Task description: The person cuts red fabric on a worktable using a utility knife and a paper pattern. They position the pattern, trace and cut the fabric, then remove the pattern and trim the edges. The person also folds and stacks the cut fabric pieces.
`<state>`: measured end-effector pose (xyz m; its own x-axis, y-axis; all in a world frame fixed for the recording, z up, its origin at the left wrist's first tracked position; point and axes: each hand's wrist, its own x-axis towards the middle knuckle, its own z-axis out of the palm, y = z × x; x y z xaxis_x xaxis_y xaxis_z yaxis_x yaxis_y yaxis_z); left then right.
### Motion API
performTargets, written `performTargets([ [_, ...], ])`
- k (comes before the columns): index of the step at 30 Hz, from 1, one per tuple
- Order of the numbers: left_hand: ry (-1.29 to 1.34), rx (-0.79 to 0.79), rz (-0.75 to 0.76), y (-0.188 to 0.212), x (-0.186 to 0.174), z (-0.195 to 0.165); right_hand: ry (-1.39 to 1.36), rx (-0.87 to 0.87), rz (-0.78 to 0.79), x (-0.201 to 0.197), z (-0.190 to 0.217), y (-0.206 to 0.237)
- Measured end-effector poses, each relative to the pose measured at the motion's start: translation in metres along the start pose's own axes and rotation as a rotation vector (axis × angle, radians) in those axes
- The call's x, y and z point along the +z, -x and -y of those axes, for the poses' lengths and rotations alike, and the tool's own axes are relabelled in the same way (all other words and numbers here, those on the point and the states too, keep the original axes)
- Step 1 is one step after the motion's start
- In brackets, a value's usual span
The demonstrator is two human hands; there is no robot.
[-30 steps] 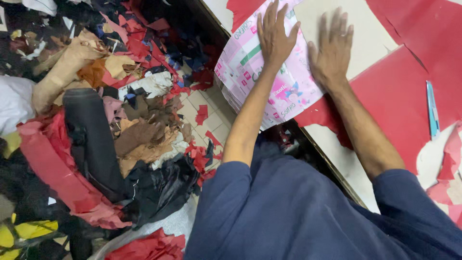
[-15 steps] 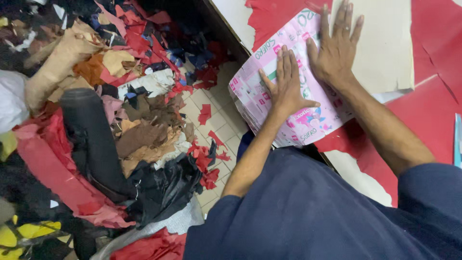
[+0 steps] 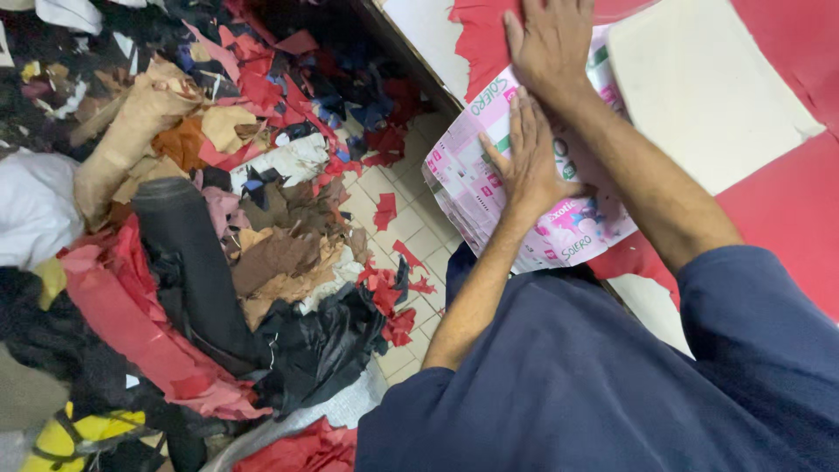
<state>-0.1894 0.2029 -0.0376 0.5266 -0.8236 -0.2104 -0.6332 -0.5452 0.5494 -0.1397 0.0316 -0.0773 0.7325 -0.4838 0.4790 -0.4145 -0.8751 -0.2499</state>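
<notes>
Table (image 3: 699, 114) with red sheets; scrap heap (image 3: 218, 262) on the floor beside it. Our left hand (image 3: 529, 162) and right hand (image 3: 551, 44) lie flat, fingers spread, pressing the pink printed paper (image 3: 472, 188) on the table.

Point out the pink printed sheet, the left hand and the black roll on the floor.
pink printed sheet (image 3: 463, 188), head view, its left part.
left hand (image 3: 529, 166), head view, back of the hand.
black roll (image 3: 188, 253), head view, middle of the roll.
</notes>
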Motion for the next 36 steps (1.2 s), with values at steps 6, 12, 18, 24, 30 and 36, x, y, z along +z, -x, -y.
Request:
performTargets([
  [6,0.022,0.03,-0.05,0.0,0.001,0.005,-0.074,-0.142,0.302,-0.084,0.008,0.046],
  [12,0.014,0.031,-0.086,0.0,0.003,0.006,-0.073,-0.107,0.506,-0.165,0.0,0.124],
  [18,-0.027,0.017,-0.026,-0.002,0.002,0.006,-0.079,-0.099,0.471,-0.15,-0.001,0.108],
  [24,0.054,0.041,-0.227,-0.005,0.009,0.018,-0.063,-0.079,0.357,-0.124,0.006,0.084],
  [30,0.377,-0.291,-0.375,-0.015,-0.043,0.083,0.035,-0.199,0.166,-0.147,0.02,0.131],
  [36,0.416,0.084,0.01,0.044,-0.085,0.117,-0.161,-0.253,0.085,-0.221,0.053,0.271],
])
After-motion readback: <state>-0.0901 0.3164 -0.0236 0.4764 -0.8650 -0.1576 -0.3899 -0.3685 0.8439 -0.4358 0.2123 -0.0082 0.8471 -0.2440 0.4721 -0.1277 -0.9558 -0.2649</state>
